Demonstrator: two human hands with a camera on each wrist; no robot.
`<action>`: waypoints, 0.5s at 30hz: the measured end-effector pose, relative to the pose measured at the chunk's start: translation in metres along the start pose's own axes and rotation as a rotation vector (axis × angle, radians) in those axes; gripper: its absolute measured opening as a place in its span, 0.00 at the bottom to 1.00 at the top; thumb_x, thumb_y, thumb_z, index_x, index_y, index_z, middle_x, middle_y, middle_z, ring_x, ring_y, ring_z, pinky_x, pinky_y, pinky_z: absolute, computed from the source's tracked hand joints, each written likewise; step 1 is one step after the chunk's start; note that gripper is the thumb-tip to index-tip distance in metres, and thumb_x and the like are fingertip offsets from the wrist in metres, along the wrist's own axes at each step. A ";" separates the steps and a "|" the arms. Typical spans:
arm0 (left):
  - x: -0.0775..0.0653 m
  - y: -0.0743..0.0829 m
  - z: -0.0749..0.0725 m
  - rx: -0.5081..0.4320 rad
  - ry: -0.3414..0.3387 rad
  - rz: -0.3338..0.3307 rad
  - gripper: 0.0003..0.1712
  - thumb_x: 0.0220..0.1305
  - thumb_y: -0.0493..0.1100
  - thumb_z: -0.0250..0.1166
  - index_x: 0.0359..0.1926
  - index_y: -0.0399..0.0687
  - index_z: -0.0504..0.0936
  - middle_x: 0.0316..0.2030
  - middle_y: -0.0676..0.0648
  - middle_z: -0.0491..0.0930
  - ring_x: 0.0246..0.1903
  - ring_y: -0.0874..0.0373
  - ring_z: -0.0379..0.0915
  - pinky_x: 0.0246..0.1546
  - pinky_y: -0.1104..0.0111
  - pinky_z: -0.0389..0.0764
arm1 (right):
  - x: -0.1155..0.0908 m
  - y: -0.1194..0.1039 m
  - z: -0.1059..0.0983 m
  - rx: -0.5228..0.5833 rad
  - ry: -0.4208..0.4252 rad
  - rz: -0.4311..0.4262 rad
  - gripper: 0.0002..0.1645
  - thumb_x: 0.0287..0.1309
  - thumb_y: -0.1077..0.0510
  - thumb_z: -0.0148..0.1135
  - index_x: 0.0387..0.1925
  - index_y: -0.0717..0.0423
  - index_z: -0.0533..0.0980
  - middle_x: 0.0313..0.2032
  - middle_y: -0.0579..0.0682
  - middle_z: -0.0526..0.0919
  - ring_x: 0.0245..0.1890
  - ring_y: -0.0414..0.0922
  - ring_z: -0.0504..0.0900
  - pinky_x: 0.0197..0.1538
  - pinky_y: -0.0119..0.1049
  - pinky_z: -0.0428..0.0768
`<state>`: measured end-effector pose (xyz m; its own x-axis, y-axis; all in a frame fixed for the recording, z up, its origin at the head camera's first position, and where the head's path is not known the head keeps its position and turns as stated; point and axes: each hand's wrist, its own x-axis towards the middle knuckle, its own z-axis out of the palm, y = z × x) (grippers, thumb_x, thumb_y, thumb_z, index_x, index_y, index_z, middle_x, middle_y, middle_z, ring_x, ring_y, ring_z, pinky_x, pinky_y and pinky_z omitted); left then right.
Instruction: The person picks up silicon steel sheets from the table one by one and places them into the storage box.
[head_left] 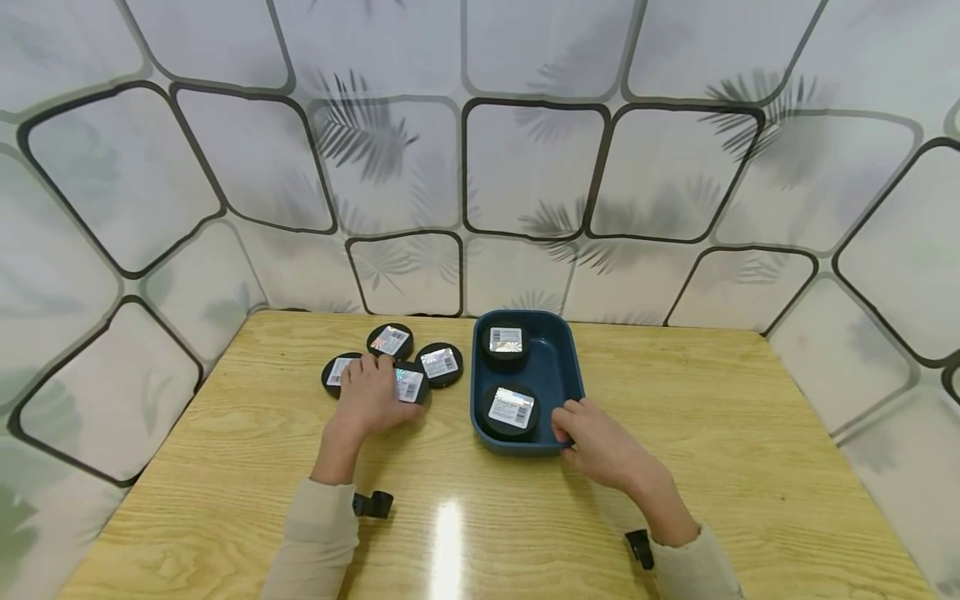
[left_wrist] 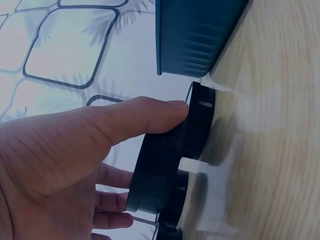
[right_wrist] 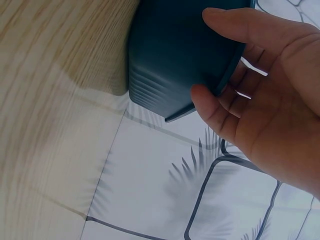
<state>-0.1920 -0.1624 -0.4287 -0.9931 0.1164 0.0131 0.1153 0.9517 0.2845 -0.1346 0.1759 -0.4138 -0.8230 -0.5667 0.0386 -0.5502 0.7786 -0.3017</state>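
Observation:
My left hand (head_left: pixel 366 402) grips a flat, round black container (head_left: pixel 410 384) with a silvery label on top. In the left wrist view the thumb lies on one side of this container (left_wrist: pixel 157 167) and the fingertips reach its other side. Around it lie similar labelled black containers: one at the back (head_left: pixel 390 339), one to the right (head_left: pixel 441 365), and one to the left (head_left: pixel 335 375), partly hidden by the fingers. My right hand (head_left: pixel 609 448) holds the near right corner of a dark blue bin (head_left: pixel 579 379), thumb outside and fingers over the rim.
Inside the bin are a black container at the back (head_left: pixel 506 343) and another at the front (head_left: pixel 512 410). All stand on a light wooden table (head_left: pixel 675 392). A patterned fabric wall (head_left: pixel 536 167) rises behind the table and along both sides.

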 end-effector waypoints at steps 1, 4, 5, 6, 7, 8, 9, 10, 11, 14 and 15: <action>0.000 0.001 -0.001 -0.006 0.003 -0.001 0.52 0.43 0.62 0.77 0.56 0.27 0.68 0.51 0.26 0.66 0.56 0.30 0.60 0.61 0.38 0.59 | 0.000 0.000 0.000 0.000 0.001 -0.001 0.22 0.48 0.73 0.67 0.25 0.49 0.65 0.26 0.42 0.63 0.30 0.42 0.59 0.35 0.35 0.62; 0.000 0.003 -0.002 -0.025 0.018 0.005 0.51 0.46 0.62 0.76 0.58 0.27 0.67 0.53 0.26 0.65 0.56 0.30 0.60 0.60 0.39 0.61 | 0.000 0.000 0.000 0.001 0.005 -0.004 0.22 0.48 0.73 0.67 0.25 0.49 0.65 0.26 0.42 0.62 0.30 0.42 0.59 0.35 0.35 0.62; 0.001 0.003 -0.003 -0.034 0.025 0.008 0.52 0.47 0.61 0.75 0.59 0.28 0.67 0.54 0.26 0.65 0.56 0.30 0.59 0.60 0.39 0.62 | 0.000 0.001 0.000 0.000 0.008 -0.005 0.22 0.47 0.73 0.67 0.25 0.49 0.65 0.26 0.42 0.62 0.30 0.42 0.59 0.35 0.35 0.62; 0.001 0.004 -0.004 -0.043 0.034 0.010 0.52 0.48 0.61 0.75 0.60 0.28 0.66 0.55 0.26 0.64 0.56 0.31 0.59 0.59 0.39 0.63 | 0.000 0.001 0.001 0.000 0.011 -0.006 0.22 0.47 0.73 0.67 0.25 0.49 0.65 0.26 0.42 0.62 0.30 0.42 0.59 0.35 0.35 0.62; 0.001 0.005 -0.004 -0.057 0.046 0.014 0.52 0.48 0.61 0.75 0.61 0.28 0.65 0.55 0.26 0.63 0.57 0.31 0.59 0.58 0.39 0.64 | 0.000 0.001 0.001 0.001 0.012 -0.006 0.22 0.47 0.73 0.67 0.25 0.49 0.65 0.26 0.42 0.62 0.30 0.42 0.59 0.35 0.35 0.62; 0.002 0.006 -0.005 -0.070 0.060 0.018 0.52 0.49 0.61 0.74 0.62 0.29 0.65 0.56 0.26 0.63 0.57 0.31 0.59 0.57 0.39 0.65 | 0.000 0.001 0.001 0.001 0.015 -0.007 0.22 0.47 0.73 0.67 0.25 0.49 0.65 0.26 0.42 0.62 0.29 0.42 0.59 0.35 0.35 0.62; 0.003 0.006 -0.006 -0.083 0.073 0.020 0.53 0.49 0.61 0.75 0.64 0.30 0.64 0.56 0.26 0.63 0.57 0.31 0.59 0.56 0.39 0.66 | 0.000 0.001 0.001 0.000 0.016 -0.008 0.22 0.47 0.73 0.67 0.25 0.49 0.65 0.26 0.42 0.62 0.29 0.42 0.59 0.35 0.35 0.62; 0.003 0.007 -0.006 -0.098 0.087 0.024 0.54 0.49 0.60 0.75 0.65 0.30 0.63 0.57 0.26 0.63 0.57 0.31 0.60 0.55 0.39 0.67 | 0.000 0.001 0.001 -0.002 0.018 -0.008 0.22 0.46 0.73 0.67 0.25 0.49 0.65 0.26 0.42 0.62 0.29 0.42 0.59 0.35 0.35 0.62; 0.004 0.008 -0.007 -0.114 0.100 0.027 0.54 0.49 0.60 0.75 0.66 0.31 0.63 0.57 0.26 0.63 0.57 0.32 0.60 0.55 0.39 0.67 | 0.000 0.001 0.001 -0.004 0.019 -0.010 0.22 0.47 0.73 0.67 0.25 0.49 0.65 0.26 0.42 0.62 0.29 0.42 0.59 0.34 0.35 0.62; 0.007 0.012 -0.008 -0.157 0.135 0.041 0.54 0.49 0.58 0.76 0.68 0.35 0.62 0.58 0.27 0.63 0.56 0.33 0.61 0.53 0.41 0.69 | 0.000 0.001 0.001 -0.008 0.018 -0.014 0.21 0.47 0.73 0.67 0.25 0.49 0.65 0.26 0.42 0.62 0.29 0.42 0.59 0.35 0.35 0.61; 0.008 0.013 -0.009 -0.164 0.146 0.046 0.54 0.49 0.58 0.76 0.69 0.36 0.62 0.58 0.27 0.63 0.56 0.33 0.62 0.53 0.42 0.70 | 0.000 0.001 0.001 -0.008 0.018 -0.014 0.21 0.47 0.73 0.66 0.25 0.49 0.65 0.26 0.42 0.62 0.29 0.42 0.59 0.34 0.35 0.61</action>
<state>-0.1986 -0.1513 -0.4166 -0.9807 0.1052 0.1649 0.1677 0.8862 0.4319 -0.1350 0.1769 -0.4156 -0.8177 -0.5726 0.0596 -0.5626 0.7729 -0.2935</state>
